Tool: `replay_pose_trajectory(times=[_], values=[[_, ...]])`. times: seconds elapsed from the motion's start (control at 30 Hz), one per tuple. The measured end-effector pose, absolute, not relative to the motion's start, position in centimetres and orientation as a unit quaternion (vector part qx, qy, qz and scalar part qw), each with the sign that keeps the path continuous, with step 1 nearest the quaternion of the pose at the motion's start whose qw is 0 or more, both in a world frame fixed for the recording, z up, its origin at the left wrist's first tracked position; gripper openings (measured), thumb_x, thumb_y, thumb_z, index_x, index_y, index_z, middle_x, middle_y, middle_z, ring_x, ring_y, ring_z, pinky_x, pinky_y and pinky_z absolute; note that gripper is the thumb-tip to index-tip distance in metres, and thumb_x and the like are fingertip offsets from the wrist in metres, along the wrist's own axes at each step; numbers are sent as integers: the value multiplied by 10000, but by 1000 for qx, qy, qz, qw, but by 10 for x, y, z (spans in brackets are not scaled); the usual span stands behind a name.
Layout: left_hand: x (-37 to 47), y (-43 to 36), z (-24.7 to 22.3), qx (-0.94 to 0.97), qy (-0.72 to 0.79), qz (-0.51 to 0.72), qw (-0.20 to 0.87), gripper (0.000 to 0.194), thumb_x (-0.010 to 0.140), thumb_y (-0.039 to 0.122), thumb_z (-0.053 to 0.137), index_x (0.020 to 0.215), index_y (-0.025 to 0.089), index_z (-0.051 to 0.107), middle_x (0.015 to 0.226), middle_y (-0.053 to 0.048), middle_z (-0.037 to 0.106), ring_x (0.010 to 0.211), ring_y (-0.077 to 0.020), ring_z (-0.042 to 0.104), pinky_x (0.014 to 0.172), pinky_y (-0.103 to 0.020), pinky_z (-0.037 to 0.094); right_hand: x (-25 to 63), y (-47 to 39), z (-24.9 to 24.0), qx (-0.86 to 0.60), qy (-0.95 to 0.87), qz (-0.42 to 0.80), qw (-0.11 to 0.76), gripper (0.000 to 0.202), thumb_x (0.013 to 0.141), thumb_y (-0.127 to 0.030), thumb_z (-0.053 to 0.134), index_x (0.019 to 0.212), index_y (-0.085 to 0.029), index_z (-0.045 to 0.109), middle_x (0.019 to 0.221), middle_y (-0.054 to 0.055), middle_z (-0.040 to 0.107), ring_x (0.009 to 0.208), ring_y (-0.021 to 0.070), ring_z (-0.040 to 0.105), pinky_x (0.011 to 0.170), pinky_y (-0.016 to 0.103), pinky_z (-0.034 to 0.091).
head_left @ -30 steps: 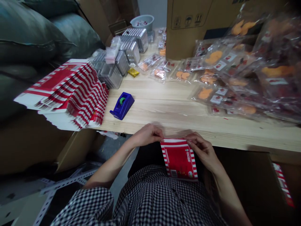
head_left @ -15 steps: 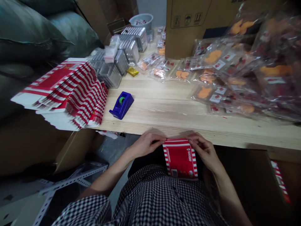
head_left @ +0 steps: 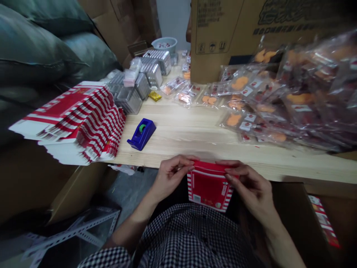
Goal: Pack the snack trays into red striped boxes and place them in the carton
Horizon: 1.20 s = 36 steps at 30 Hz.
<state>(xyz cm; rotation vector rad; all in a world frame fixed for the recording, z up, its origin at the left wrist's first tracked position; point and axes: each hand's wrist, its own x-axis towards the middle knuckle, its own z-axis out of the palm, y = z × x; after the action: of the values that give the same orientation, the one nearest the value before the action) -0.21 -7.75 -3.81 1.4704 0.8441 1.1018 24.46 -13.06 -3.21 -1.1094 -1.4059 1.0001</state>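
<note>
A red cardboard box [head_left: 209,186] with red-and-white striped sides is held upright at the table's front edge. My left hand [head_left: 173,176] pinches its upper left corner between thumb and fingers. At the upper right corner, my right hand [head_left: 249,184] grips it the same way, thumb on the near face. The box's red top edge shows between the two hands; its far side is hidden. Beyond my left hand, a blue tape dispenser [head_left: 141,134] with a green core stands on the table.
Stacked flat red-and-white boxes [head_left: 80,123] lie at the left. Clear plastic cases [head_left: 129,98] and a yellow packet [head_left: 155,96] sit behind. Many clear bags with orange pieces [head_left: 259,115] are heaped at the right, before a large carton [head_left: 212,63]. A basin [head_left: 165,44] stands far back.
The box in my hands has tipped and opened out, so its top edge now looks wider. My right hand has come further over the corner. The view has shifted slightly.
</note>
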Motion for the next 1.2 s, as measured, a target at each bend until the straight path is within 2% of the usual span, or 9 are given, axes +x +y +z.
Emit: replay_pose_trajectory(times=[0.2,0.33,0.6,0.77,0.9,1.03,1.1,1.2], values=[[-15,-49,-9,749,266,465,389,213,920,53,624,1059,190,709,1166,-93,752,1092,-190,714,947,-370,576,236,-113,-3,-416,-739,274,453,408,961,-64,570,1274,-303,676,1426,58,613,1268,207,613,1045,381,523],[-12,-38,-11,772,239,503,308,289,905,25,629,1126,200,696,1197,-100,735,1103,-194,704,939,-389,587,229,-101,-8,-391,-754,206,486,458,951,-4,538,1296,-277,664,1367,63,650,1227,194,636,1008,366,549],[-3,-18,3,823,198,473,246,383,910,85,652,1247,263,692,1239,-89,721,1146,-214,673,955,-418,579,237,-80,3,-342,-788,148,490,485,938,0,543,1335,-259,644,1332,90,668,1197,229,653,970,416,575],[-2,-6,-4,817,197,477,258,353,924,78,623,1192,284,722,1217,-67,737,1146,-216,677,983,-446,567,234,-71,-8,-373,-762,162,504,419,934,-81,602,1276,-312,676,1287,72,693,1165,248,669,929,445,599],[1,-1,-14,806,202,483,277,357,924,69,618,1185,288,727,1208,-59,743,1157,-216,676,1014,-460,548,225,-67,-21,-395,-718,183,543,331,916,-78,630,1155,-288,722,1244,77,696,1133,239,673,871,411,610],[9,0,-15,781,244,491,300,305,949,129,604,1187,275,727,1272,-65,715,1196,-213,661,1045,-429,527,223,-57,-18,-409,-694,194,560,255,940,-89,600,1055,-271,736,1204,68,709,1099,224,683,869,399,588],[5,-1,-17,760,302,493,296,379,949,187,624,1317,275,644,1391,-81,640,1289,-221,602,1113,-430,470,225,-51,-15,-418,-686,189,565,213,940,-113,614,1018,-266,741,1172,67,723,1065,224,695,828,383,587],[-23,-7,-30,710,436,512,206,651,898,279,706,1492,270,437,1548,-116,474,1437,-252,441,1209,-454,332,229,-43,-15,-424,-676,176,577,158,927,-158,653,992,-264,751,1140,68,742,1035,238,709,802,386,583]])
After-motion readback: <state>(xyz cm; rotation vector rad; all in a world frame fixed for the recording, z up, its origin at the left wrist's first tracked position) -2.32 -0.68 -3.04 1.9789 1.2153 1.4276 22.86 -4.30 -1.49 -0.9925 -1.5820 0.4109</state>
